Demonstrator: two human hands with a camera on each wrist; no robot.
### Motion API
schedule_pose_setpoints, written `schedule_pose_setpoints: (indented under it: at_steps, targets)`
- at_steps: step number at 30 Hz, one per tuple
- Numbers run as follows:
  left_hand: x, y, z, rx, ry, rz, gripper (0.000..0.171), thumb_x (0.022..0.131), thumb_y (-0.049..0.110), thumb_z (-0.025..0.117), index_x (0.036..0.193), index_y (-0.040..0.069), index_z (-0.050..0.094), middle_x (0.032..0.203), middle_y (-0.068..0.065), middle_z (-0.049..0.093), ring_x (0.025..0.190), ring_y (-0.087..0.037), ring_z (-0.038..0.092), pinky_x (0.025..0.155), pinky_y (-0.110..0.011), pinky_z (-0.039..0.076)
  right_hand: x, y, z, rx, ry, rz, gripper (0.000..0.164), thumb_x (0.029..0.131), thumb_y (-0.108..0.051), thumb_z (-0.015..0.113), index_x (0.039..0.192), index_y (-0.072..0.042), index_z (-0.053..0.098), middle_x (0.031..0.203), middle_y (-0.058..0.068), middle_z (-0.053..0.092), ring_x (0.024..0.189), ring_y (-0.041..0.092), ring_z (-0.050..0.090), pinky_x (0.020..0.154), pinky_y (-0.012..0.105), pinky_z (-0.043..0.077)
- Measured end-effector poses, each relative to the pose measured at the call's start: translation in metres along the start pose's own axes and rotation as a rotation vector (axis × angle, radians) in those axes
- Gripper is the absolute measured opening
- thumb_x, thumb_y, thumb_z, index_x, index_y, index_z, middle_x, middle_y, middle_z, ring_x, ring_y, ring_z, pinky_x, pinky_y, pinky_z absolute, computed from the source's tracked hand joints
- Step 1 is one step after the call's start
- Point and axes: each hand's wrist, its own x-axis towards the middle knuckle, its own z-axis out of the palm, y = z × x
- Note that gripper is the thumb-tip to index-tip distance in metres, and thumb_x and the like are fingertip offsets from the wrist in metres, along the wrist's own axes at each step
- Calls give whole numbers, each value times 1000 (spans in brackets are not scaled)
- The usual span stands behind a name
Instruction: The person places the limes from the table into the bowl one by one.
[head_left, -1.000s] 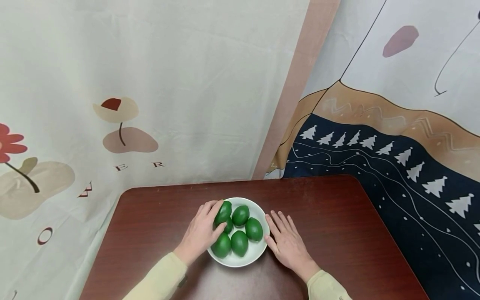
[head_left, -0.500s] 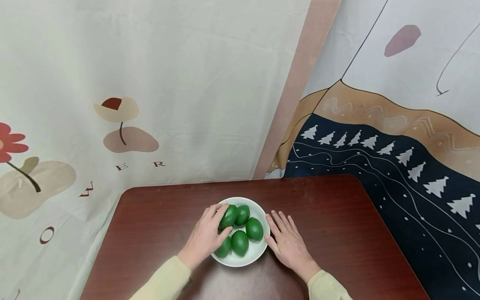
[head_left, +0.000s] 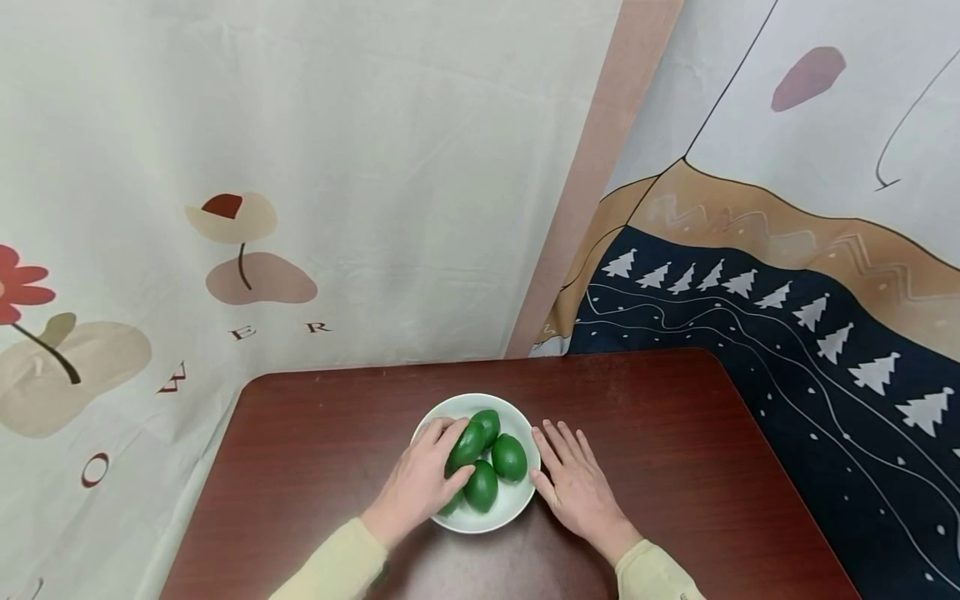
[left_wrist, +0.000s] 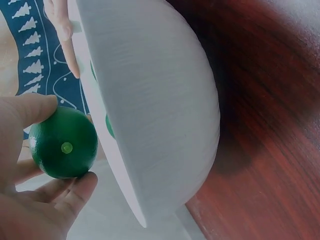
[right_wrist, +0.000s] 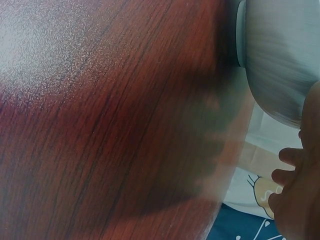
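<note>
A white bowl point(head_left: 516, 502) stands on the table with several green limes in it, among them a lime point(head_left: 509, 458) at its right side and another lime point(head_left: 481, 488) near the front. My left hand point(head_left: 418, 477) grips one lime point(left_wrist: 65, 147) between thumb and fingers. In the left wrist view this lime sits above the bowl's rim, its pale stem end showing. Part of a lime at the bowl's front left is hidden under that hand. With fingers straight, my right hand point(head_left: 577, 482) rests against the bowl's right side.
The dark red-brown table point(head_left: 675, 433) has rounded far corners. Behind it hangs a pale printed curtain point(head_left: 390, 208). A dark blue cloth point(head_left: 750, 333) with white trees hangs at the right.
My left hand has moved right and slightly toward me over the bowl, carrying the gripped lime from the bowl's left side toward its middle. The right hand has stayed in place.
</note>
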Motion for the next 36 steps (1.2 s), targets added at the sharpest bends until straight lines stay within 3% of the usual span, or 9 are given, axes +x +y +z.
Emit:
schedule_pose_setpoints:
  at_steps: [13, 36]
  targets:
    - [-4, 9, 3, 4, -55, -12, 69, 79, 25, 89, 138, 1, 62, 119, -6, 63, 108, -23, 61, 90, -40, 56, 0, 0, -2, -13, 14, -11, 62, 104, -41, 54, 156, -8, 46, 159, 17, 45, 148, 40, 38, 120, 59, 28]
    - [-12, 24, 8, 21, -118, 27, 67, 80, 26, 89, 136, 2, 63, 117, -7, 62, 106, -21, 63, 91, -37, 57, 0, 0, -2, -2, -31, 12, 63, 106, -43, 51, 159, -10, 42, 163, 15, 39, 152, 38, 32, 124, 57, 21]
